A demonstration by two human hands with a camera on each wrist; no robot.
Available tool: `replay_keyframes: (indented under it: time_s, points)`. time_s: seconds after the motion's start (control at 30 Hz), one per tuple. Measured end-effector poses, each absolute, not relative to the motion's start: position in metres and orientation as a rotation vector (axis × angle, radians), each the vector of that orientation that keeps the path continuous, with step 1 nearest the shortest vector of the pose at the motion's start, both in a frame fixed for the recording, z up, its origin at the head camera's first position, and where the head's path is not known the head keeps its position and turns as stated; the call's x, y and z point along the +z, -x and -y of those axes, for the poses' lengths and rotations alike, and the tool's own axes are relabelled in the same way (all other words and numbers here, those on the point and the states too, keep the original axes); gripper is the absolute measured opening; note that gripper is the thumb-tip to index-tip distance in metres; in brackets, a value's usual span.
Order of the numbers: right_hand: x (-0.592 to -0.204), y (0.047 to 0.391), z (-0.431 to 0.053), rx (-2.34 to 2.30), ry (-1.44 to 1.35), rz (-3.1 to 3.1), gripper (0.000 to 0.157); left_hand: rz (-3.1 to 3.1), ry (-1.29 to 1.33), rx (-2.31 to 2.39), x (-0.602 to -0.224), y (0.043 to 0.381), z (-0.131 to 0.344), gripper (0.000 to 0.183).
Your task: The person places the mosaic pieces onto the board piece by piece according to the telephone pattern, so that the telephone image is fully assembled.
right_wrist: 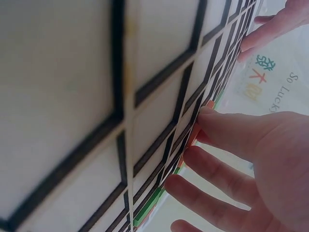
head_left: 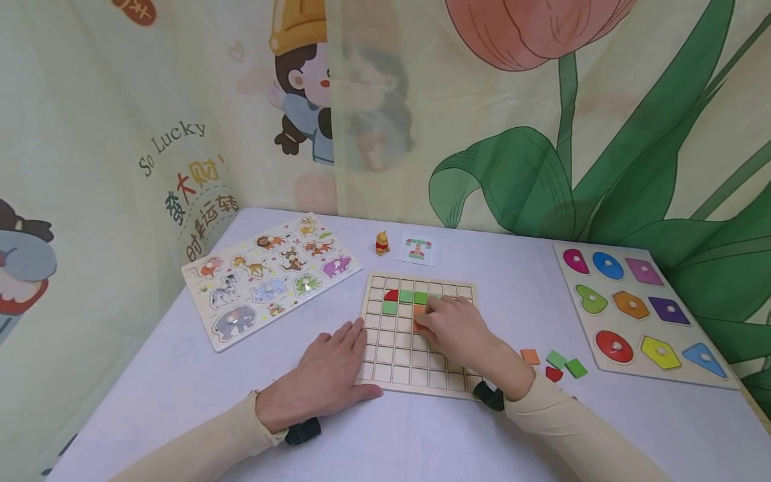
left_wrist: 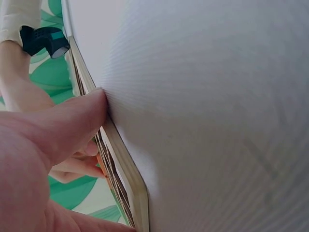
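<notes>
A wooden grid board [head_left: 397, 378] lies on the table. My left hand [head_left: 328, 368] rests at its left side with fingers extended; in the left wrist view the thumb [left_wrist: 79, 118] touches the board's edge. Over the grid, my right hand [head_left: 460, 335] pinches an orange square tile [head_left: 418, 320] between thumb and fingertips, low at the cells. The right wrist view shows that orange tile [right_wrist: 194, 133] at the thumb tip. Upper cells hold a red rounded tile [head_left: 391, 295], a light green tile [head_left: 406, 296], a green tile [head_left: 421, 298] and a lower light green tile [head_left: 389, 308]. My right hand hides some cells.
Several loose tiles [head_left: 557, 359] lie right of the board. A pattern card [head_left: 418, 249] and a small bear figure [head_left: 382, 243] stand behind it. An animal puzzle [head_left: 271, 284] lies at left, a shape puzzle [head_left: 644, 314] at right. Printed curtains [head_left: 385, 194] hang behind the table.
</notes>
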State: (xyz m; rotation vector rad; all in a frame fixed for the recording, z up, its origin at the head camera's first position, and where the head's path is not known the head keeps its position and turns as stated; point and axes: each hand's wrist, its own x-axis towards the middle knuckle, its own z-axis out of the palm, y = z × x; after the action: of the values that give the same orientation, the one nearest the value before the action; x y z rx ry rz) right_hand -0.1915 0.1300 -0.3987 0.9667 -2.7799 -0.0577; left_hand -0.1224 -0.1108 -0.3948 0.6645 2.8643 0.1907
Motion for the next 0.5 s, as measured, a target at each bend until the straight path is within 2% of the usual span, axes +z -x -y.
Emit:
replay_keyframes:
  time_s: [0.27,0.5]
  points:
    - [-0.3987,0.1916,-0.1294,-0.086,-0.957,2.785,0.011,-2.857,-0.665,0.201,-0.3934,0.1218,0.1111,0.097]
    - [-0.3946,0.1913,-0.1355,-0.05,-0.925,2.794,0.021,-2.858,-0.666,0.204,-0.3931,0.1216,0.1112,0.097]
